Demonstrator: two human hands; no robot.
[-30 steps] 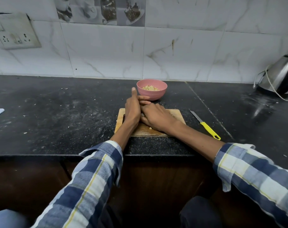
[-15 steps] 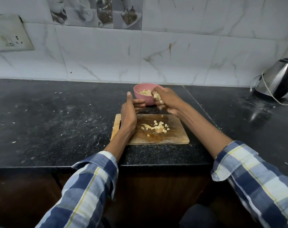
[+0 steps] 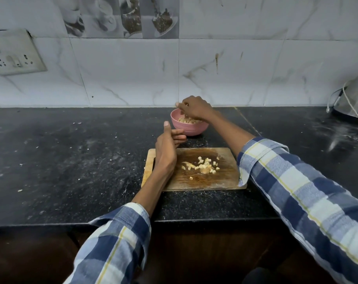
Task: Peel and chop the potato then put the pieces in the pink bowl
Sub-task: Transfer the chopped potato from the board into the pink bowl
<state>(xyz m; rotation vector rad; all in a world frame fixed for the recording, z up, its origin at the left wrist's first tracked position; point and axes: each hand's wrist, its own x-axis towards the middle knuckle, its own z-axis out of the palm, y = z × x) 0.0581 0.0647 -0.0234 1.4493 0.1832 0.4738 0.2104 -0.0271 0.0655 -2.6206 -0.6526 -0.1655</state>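
The left hand [image 3: 166,149] is held edge-on over the one wooden cutting board [image 3: 225,177], thumb raised, fingers loosely bent and empty. A small heap of potato pieces [image 3: 202,166], too small to be counted, is left on the board. Farther back, the right hand [image 3: 194,108] is poised over the single pink bowl [image 3: 191,128]; its fingertips are pointed down into the bowl, and whether anything is pinched cannot be told. More pieces are seen in the bowl.

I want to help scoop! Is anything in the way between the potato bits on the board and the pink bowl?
Nothing visible blocks it. The potato pieces lie on the cutting board; the pink bowl sits just beyond, open-topped. Only the left hand stands beside the path.
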